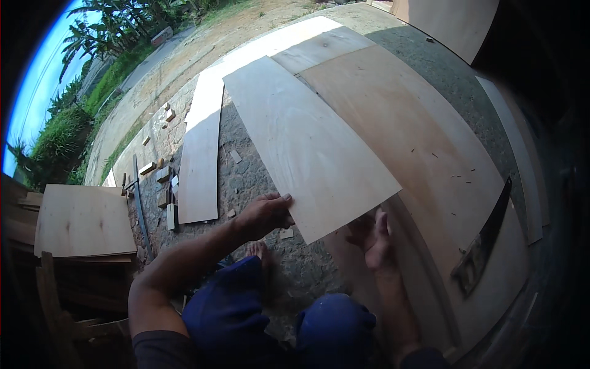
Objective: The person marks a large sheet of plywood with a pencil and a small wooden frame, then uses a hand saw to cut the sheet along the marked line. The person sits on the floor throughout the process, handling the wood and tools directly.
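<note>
A long, pale plywood strip (319,147) reaches away from me, tilted over the ground and partly over larger sheets. My left hand (267,215) is closed on its near left edge, thumb on top and fingers underneath. Just below the near right corner is my right hand (376,240), palm turned up, its thumb and fingers apart. Its fingers are partly in shadow, and I cannot tell whether they touch the board. Under the strip, to the right, a large plywood sheet (424,129) lies flat. A handsaw (482,246) rests on the sheets at the right.
Another narrow plywood strip (200,166) lies to the left. Small wood blocks (164,175) and a long dark metal bar (141,209) are beside it. Stacked plywood pieces (86,218) stand at far left. Several nails (464,178) lie on the large sheet. My knees are close below.
</note>
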Demonstrator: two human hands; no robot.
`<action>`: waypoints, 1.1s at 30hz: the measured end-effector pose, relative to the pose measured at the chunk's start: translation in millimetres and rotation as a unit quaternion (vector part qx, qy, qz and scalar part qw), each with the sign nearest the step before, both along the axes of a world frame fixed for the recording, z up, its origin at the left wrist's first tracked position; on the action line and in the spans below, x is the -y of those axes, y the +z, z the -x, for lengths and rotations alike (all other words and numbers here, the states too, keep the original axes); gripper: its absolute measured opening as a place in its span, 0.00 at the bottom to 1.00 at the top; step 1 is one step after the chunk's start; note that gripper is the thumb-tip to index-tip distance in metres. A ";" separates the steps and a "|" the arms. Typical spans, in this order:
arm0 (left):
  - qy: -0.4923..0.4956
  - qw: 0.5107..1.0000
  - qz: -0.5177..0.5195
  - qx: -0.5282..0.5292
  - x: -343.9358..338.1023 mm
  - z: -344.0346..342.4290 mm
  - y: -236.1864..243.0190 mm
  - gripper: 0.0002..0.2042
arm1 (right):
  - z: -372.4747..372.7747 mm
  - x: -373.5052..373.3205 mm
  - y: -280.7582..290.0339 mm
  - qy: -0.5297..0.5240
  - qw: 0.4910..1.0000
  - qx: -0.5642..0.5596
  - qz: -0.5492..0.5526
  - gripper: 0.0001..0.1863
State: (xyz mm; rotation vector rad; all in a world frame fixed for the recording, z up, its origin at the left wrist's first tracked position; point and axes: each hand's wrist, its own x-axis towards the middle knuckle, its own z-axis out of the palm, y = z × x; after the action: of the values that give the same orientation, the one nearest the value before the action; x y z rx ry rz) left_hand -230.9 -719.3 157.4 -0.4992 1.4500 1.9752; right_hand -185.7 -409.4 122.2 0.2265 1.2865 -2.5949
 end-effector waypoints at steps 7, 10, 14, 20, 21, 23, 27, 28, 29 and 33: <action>-0.302 0.934 0.170 -0.082 -24.7 0.0 -39.7 0.17 | 2.1 20.6 -28.6 -0.163 0.986 -0.018 -0.040 0.15; -0.453 0.813 0.328 -0.160 -1.4 5.4 -65.6 0.20 | -6.4 -10.6 -4.0 -0.093 0.976 -0.108 -0.167 0.11; 0.098 0.979 0.153 -0.094 37.9 39.6 -101.5 0.30 | -23.2 -31.8 22.6 -0.064 0.837 -0.299 -0.454 0.11; 0.152 0.927 -0.170 -0.299 63.0 119.0 -150.3 0.37 | -42.9 -41.3 30.4 0.035 0.645 -0.524 -0.555 0.11; 0.169 0.931 -0.172 -0.274 65.1 126.0 -154.7 0.37 | -44.7 -42.1 30.1 0.024 0.644 -0.524 -0.556 0.11; 0.205 0.940 -0.167 -0.216 67.7 136.5 -159.3 0.38 | -47.9 -44.0 29.0 0.049 0.624 -0.515 -0.586 0.10; 0.233 0.948 -0.148 -0.158 72.8 147.8 -156.0 0.38 | -55.6 -44.7 21.3 0.049 0.630 -0.490 -0.601 0.13; 0.235 0.950 -0.141 -0.150 75.0 150.5 -153.5 0.38 | -58.5 -44.3 18.3 0.052 0.635 -0.489 -0.596 0.13; 0.237 0.952 -0.135 -0.140 77.1 153.5 -151.6 0.38 | -61.6 -44.2 15.2 0.070 0.626 -0.496 -0.598 0.13; 0.249 0.954 -0.123 -0.115 90.2 172.0 -147.3 0.38 | -80.0 -43.9 3.9 0.054 0.741 -0.409 -0.530 0.13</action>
State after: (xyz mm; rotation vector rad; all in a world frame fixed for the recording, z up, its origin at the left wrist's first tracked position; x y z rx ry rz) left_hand -402.9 -809.5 10.1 -0.5805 1.2659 2.6502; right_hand -105.7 -365.4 126.1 -0.8868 2.8217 -1.4933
